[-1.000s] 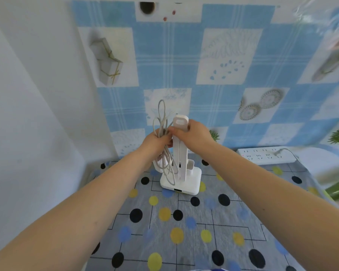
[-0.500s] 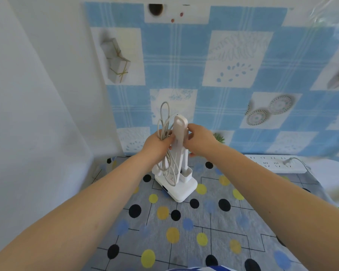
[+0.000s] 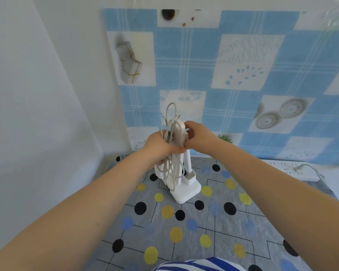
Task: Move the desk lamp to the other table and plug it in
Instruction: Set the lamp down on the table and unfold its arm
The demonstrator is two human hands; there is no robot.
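Observation:
The white desk lamp [image 3: 185, 185] stands folded upright on the table [image 3: 184, 231], which has a grey cloth with black, yellow and blue dots. My left hand [image 3: 160, 146] grips the lamp's arm together with the coiled white cable [image 3: 169, 122], whose loops stick up above my fist and hang down beside the lamp. My right hand [image 3: 199, 137] holds the top of the lamp's folded head from the right, fingers curled round it.
A white power strip [image 3: 290, 169] lies at the table's back right with a plug and cable in it. The blue checked wall covering [image 3: 243, 75] rises right behind the table, and a white wall [image 3: 37, 114] closes the left side.
The lamp has shifted slightly left toward the corner with its base turned. My right hand has moved higher on the lamp head. My view has swung left.

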